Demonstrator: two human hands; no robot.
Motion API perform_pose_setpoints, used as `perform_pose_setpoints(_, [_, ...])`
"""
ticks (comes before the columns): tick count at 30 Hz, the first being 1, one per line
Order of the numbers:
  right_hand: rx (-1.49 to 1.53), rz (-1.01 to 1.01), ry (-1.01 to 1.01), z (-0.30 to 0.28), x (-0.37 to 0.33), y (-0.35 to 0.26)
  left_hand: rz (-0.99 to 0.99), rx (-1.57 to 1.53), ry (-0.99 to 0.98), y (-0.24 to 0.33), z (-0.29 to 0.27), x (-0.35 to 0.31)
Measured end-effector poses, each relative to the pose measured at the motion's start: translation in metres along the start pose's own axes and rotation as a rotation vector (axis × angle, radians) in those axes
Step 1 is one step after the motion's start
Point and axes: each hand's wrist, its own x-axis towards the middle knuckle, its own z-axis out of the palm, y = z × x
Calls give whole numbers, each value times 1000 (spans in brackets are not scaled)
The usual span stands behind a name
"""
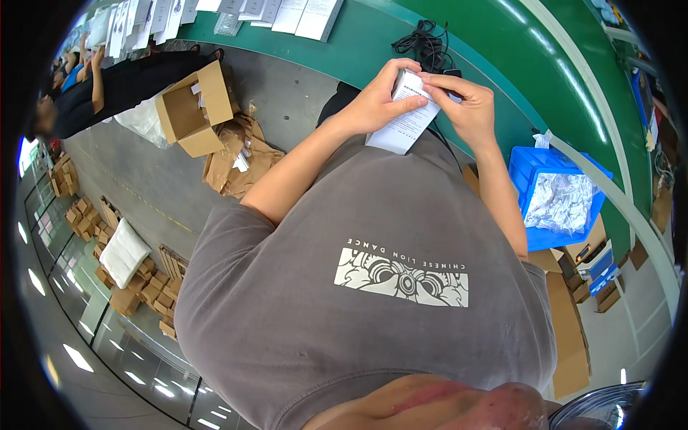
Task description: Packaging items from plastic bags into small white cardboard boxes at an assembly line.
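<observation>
Grips one white box (396, 135) with the left hand (378, 102), pinches its far end with the right hand (469, 109) — at the near edge of the green table (315, 56). Has tabletop stretching left, one cable bundle (428, 46) beyond — one blue bin (521, 175) at right.

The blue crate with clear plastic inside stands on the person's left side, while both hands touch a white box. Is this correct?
Not quite: the head view shows the blue crate on the person's right side. The left hand and right hand do touch a white box.
</observation>
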Motion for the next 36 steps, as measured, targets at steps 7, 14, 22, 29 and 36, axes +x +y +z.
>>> perform_pose_setpoints(7, [257, 152, -127, -3, 9, 15, 167, 68, 143, -5, -8, -5])
perform_pose_setpoints(14, [211, 138, -273, 21, 24, 17, 93, -96, 113, -25, -52, -5])
perform_pose_setpoints(22, [326, 206, 104, 93, 56, 72, -113, -76, 129, -34, -101, -15])
perform_pose_setpoints(29, [510, 521, 40, 151, 143, 56, 17, -53, 432, -47, -174, 13])
perform_pose_setpoints(36, [142, 491, 191, 226, 258, 108, -140, 185, 643, -43, -249, -29])
